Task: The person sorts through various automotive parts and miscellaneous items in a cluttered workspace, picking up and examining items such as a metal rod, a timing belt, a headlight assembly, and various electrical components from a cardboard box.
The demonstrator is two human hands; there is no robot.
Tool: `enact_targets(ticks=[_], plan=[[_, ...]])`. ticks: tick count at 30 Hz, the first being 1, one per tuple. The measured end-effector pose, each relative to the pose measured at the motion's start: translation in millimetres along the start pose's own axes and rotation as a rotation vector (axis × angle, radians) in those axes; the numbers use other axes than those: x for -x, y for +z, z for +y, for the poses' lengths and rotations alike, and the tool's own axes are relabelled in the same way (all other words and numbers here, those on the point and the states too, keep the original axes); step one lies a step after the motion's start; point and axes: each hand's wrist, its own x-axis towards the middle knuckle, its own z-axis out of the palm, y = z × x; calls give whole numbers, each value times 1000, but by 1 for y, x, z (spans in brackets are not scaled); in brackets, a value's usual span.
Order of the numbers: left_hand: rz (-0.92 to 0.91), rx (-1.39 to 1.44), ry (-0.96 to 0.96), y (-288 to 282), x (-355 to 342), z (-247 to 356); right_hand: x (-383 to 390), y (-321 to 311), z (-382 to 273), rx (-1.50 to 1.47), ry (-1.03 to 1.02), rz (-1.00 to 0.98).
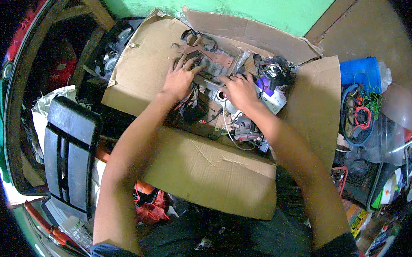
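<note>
Inside an open cardboard box (pixel 209 167), a shallow grey tray-like piece (pixel 211 85) lies tilted, with a brown plate (pixel 223 59) and dark parts in it. My left hand (pixel 180 79) grips its near left side, fingers bent over the edge. At its near right corner my right hand (pixel 240 92) holds the rim, fingers curled. Beside the right hand are a purple item (pixel 265 86) and a white plastic casing (pixel 275 102). A white cable (pixel 228 135) loops below it. Dark tangled wires (pixel 193 110) lie below the left hand. Fingertips are partly hidden among the parts.
Box flaps fold outward; the back flap (pixel 247 34) stands against the green wall (pixel 230 3). A black chair-like panel (pixel 71 155) stands left. To the right are a blue bucket (pixel 359 71), a basket of coloured cords (pixel 358 114) and a dark crate (pixel 362 181).
</note>
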Motion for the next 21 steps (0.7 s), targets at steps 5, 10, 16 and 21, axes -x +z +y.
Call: enact_targets(ticks=[5, 10, 16, 21], plan=[[-84, 151, -98, -58, 27, 27, 29, -35, -10, -57, -76, 188], [-489, 138, -240, -43, 26, 48, 53, -19, -45, -323, -178, -100], [-599, 82, -380, -4, 37, 23, 29, 23, -84, -468, 36, -161], [-838, 149, -348, 56, 62, 1, 21, 61, -88, -462, 49, -591]])
